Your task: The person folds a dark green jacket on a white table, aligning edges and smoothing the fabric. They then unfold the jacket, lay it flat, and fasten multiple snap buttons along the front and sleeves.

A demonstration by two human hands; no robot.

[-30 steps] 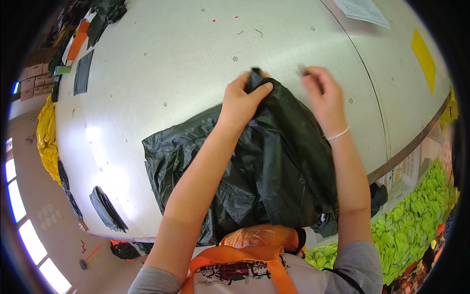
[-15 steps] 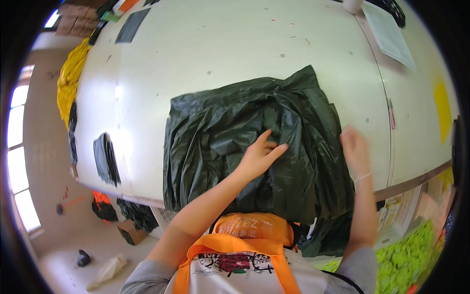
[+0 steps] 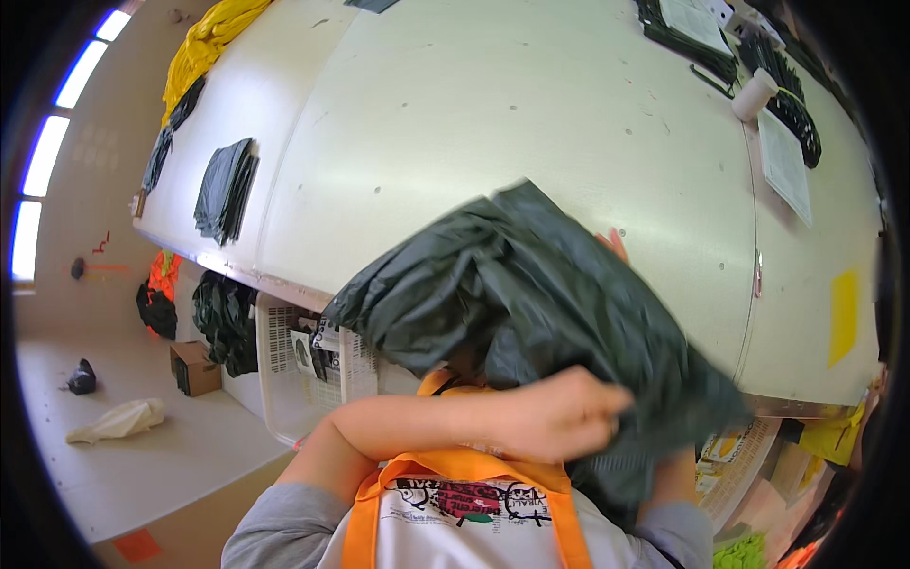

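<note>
A dark green, shiny waterproof garment is bunched over the table's near edge and hangs toward my body. My left hand is curled closed at its near side, in front of my apron, and seems to pinch the fabric; the fingers are somewhat blurred. Under the garment goes my right forearm, and only the stretched fingertips of my right hand show past its far edge, just above the tabletop. The palm and the rest of that hand are covered by the cloth.
On the pale table lie a dark folded stack at left, a pink-handled tool, paper sheets and a white cylinder at right. Below the edge stands a white plastic crate; yellow cloth hangs at far left.
The garment has been lifted and turned from lying flat, its near part drawn toward me. My left hand came down and closed; my right hand went under the cloth. The view swung round.
</note>
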